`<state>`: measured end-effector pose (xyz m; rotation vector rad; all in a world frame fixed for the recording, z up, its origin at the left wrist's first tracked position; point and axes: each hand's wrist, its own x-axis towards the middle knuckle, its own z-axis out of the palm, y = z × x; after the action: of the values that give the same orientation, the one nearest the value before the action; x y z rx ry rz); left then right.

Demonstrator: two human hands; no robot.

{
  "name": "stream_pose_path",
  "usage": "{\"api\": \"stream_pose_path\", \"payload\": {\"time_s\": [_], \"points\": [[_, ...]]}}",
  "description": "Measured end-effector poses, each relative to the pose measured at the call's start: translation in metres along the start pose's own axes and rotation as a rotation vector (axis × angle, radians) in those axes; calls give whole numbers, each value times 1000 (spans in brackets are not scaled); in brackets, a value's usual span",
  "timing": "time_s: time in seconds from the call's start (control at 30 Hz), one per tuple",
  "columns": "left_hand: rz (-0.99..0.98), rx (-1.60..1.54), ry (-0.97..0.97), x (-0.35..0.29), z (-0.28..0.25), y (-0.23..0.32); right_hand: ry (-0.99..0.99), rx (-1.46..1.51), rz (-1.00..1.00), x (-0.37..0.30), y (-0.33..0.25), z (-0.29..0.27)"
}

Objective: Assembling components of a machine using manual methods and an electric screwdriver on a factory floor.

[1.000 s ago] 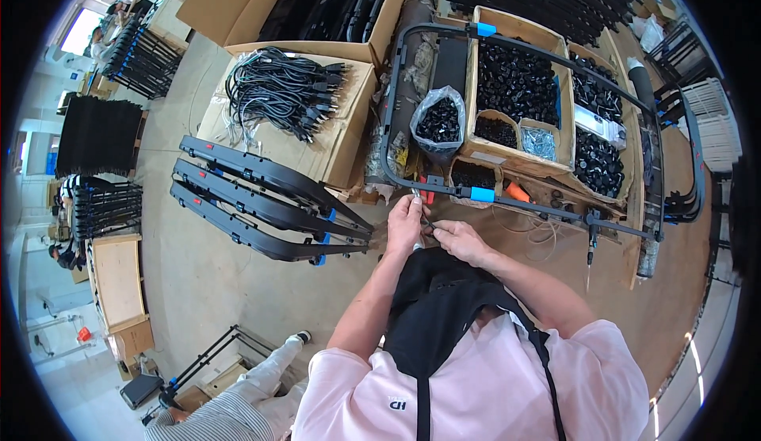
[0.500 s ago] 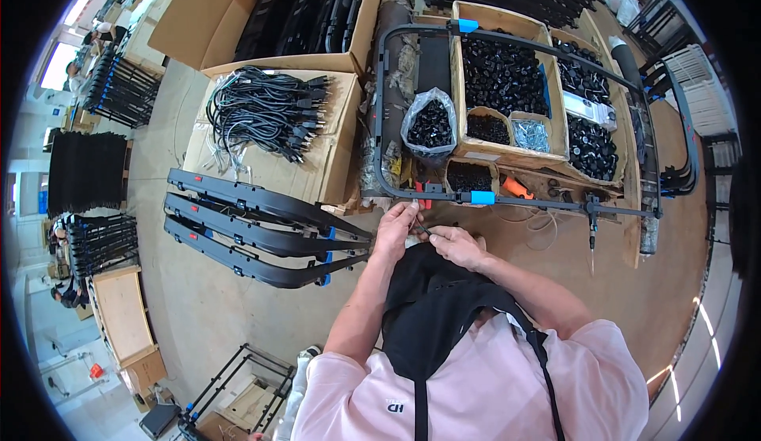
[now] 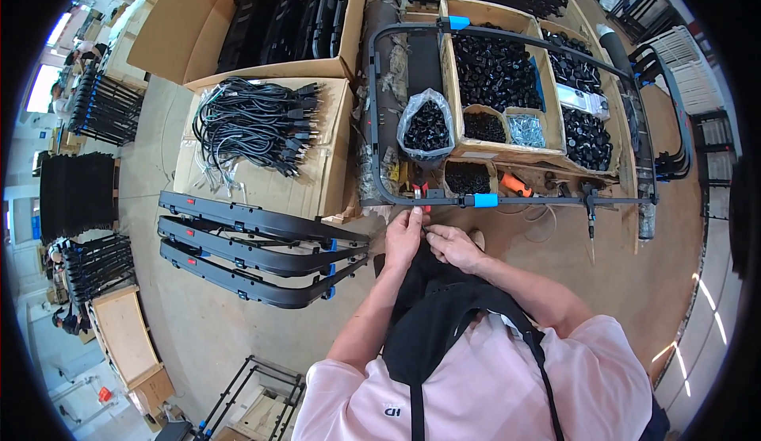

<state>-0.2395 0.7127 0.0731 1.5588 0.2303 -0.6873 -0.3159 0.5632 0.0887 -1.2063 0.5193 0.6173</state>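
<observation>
My left hand (image 3: 403,237) is closed in a pinch just below the front bar of a black tubular frame (image 3: 539,202). Its fingertips are right beside a small red piece (image 3: 421,193) at the bar, and what they hold is too small to make out. My right hand (image 3: 453,247) is close by on the right, thumb and fingers pressed together on something hidden. The frame has blue wraps (image 3: 485,201) on its bars and lies over the bench with the parts bins.
Wooden bins hold black plastic parts (image 3: 491,68) and silver screws (image 3: 525,130). A bag of black pieces (image 3: 426,128) stands beside them. Left are bundled cables (image 3: 258,124) on a cardboard box, an open carton (image 3: 198,64) and three curved black panels (image 3: 230,251). An orange-handled tool (image 3: 515,185) lies behind the front bar.
My left hand has turned more upright, its fingertips still near the red piece. The dark strand seen between my hands is now hidden. The whole view has shifted slightly.
</observation>
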Motion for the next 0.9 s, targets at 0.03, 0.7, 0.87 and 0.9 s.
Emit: {"api": "stream_pose_path", "payload": {"time_s": [0.03, 0.7, 0.87, 0.9], "points": [[66, 112, -10, -4, -5, -4, -24, 17, -26, 3, -4, 1], [101, 203, -481, -46, -47, -67, 166, -1025, -121, 2, -91, 31], [165, 224, -225, -41, -56, -96, 314, -1105, -433, -11, -152, 7], [122, 184, -195, -40, -57, -99, 383, -1312, -439, -1, -162, -1]]}}
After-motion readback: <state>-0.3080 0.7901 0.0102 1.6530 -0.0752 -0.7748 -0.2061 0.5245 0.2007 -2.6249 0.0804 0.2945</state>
